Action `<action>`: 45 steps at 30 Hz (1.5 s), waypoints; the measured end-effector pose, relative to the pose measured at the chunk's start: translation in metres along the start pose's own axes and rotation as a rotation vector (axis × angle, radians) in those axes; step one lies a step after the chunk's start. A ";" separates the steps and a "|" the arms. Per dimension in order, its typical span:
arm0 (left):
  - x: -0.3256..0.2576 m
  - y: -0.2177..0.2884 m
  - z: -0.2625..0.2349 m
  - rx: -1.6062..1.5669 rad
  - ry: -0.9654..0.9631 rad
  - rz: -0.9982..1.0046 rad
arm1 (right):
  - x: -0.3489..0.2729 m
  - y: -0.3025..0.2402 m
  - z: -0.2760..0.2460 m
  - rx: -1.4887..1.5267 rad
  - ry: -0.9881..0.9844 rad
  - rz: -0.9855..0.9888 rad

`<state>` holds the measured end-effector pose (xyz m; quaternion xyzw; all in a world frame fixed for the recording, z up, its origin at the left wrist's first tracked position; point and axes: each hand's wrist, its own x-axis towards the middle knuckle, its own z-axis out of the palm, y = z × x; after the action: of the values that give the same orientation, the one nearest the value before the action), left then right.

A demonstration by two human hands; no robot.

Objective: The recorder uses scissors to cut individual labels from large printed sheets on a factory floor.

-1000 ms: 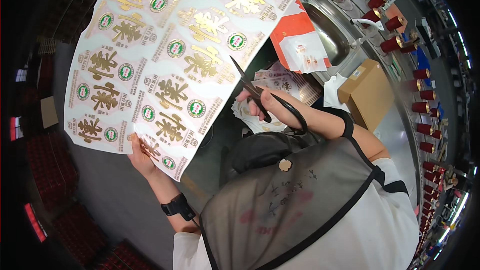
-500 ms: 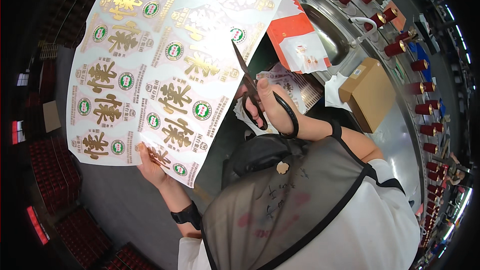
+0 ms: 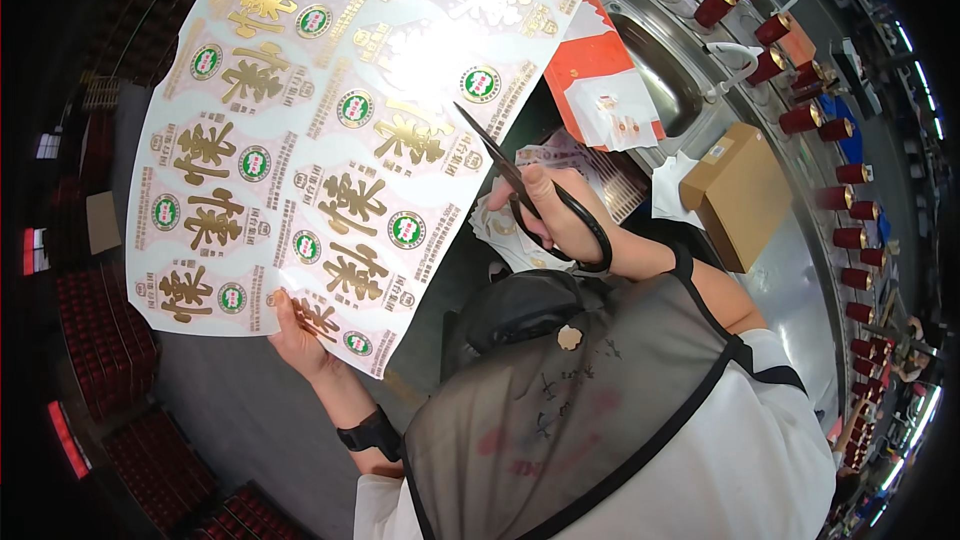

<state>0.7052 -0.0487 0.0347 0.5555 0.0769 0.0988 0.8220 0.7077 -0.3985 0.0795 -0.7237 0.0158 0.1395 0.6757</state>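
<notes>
Head view: from my distant seat I see the left hand point(image 3: 298, 340) pinching the near edge of a large printed sheet point(image 3: 225, 155), thumb in front and the other fingers mostly hidden behind it, so the grip is closed on the paper. The sheet spreads across the left and far side, tilted, with gold lettering and round green marks, and glare whitens its far middle. On my right, the right hand point(image 3: 570, 225) is curled through the handles of a pair of dark scissors point(image 3: 512, 178), holding them firmly; their blades look nearly together and overlap the sheet's right edge, though I cannot tell whether they touch it. Just beyond that hand lie loose printed papers point(image 3: 510, 236). Farther right I have an orange and white packet point(image 3: 590, 58) beside a metal sink point(image 3: 665, 70), then a brown cardboard box point(image 3: 742, 202) nearer on the counter point(image 3: 800, 280). Red cans point(image 3: 713, 7) with gold tops run along the far right. A black watch point(image 3: 375, 434) circles the left wrist.
</notes>
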 end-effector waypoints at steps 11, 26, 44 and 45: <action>0.003 0.007 -0.014 0.105 0.040 0.006 | 0.011 -0.004 -0.030 0.228 -0.309 0.279; 0.001 0.019 -0.007 0.151 0.079 -0.043 | 0.017 -0.001 -0.014 0.120 -0.204 0.223; 0.012 0.029 0.002 0.239 -0.102 -0.163 | 0.001 -0.005 -0.080 0.308 -0.627 0.558; 0.014 0.026 0.001 0.206 -0.101 -0.212 | 0.003 -0.005 -0.081 0.244 -0.597 0.568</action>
<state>0.7169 -0.0366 0.0593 0.6299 0.1033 -0.0252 0.7694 0.7263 -0.4770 0.0879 -0.5333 0.0345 0.5206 0.6659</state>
